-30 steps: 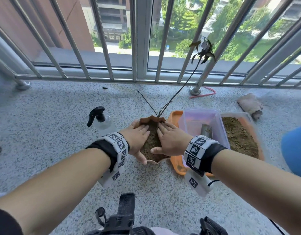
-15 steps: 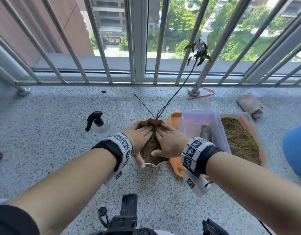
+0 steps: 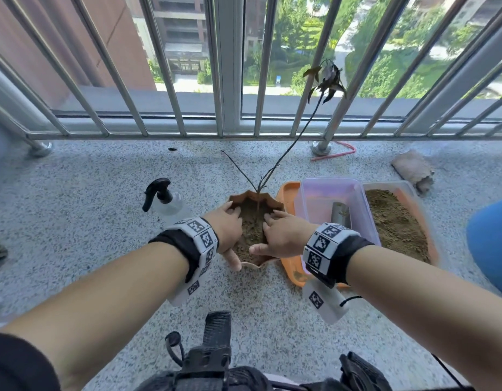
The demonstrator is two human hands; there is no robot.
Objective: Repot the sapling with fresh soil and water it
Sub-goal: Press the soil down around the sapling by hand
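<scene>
Both hands press down flat on the brown soil (image 3: pixel 251 230) in the little wavy pot (image 3: pixel 256 197). Far off to the left of the left hand (image 3: pixel 228 231) stands a clear spray bottle (image 3: pixel 167 203) with a black top, on the speckled floor (image 3: pixel 74 210). That left hand lies spread out on the left side of the dirt, fingers nearly straight, thumb hanging over the near edge of the pot; it holds nothing. Between the two hands the thin sapling (image 3: pixel 289 142) comes up out of the dirt and leans away to the right, with a few dark leaves at its top by the grey railing (image 3: pixel 232 66). Next, the right hand (image 3: pixel 282 235) lies spread out on the right side of the dirt, thumb pointing left across the soil, and it grips nothing either. Just right of that hand sits a clear plastic box (image 3: pixel 328 190) on an orange tray (image 3: pixel 287 193). Further right is a pile of loose soil (image 3: pixel 396 224) in a second clear tub.
</scene>
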